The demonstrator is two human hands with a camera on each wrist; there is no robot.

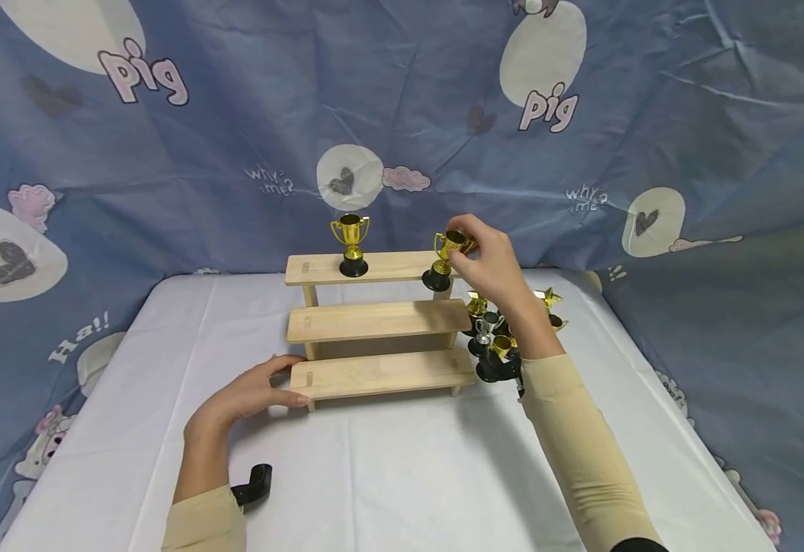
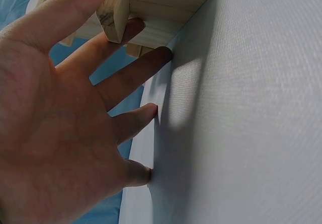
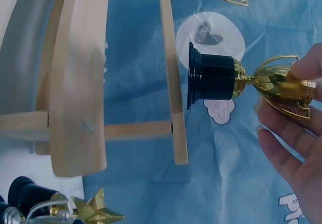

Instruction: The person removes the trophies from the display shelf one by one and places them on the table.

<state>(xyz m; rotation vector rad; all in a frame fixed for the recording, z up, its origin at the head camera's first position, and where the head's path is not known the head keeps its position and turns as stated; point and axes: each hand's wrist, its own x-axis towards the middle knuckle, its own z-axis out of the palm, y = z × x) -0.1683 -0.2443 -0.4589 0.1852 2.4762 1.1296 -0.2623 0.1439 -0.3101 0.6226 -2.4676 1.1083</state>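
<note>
My right hand pinches a small gold trophy cup by its bowl. The cup's black base hangs close over the right end of the top board of a three-tier wooden stand. A second gold trophy cup stands upright on the left part of that top board. At the stand's lower left, my left hand holds the end of the bottom board between thumb and index finger, its other fingers spread. The middle and bottom boards carry nothing.
Several small trophies in gold and silver, some with stars, cluster right of the stand, partly hidden by my right forearm. A white cloth covers the table. Blue printed fabric hangs behind and at the sides.
</note>
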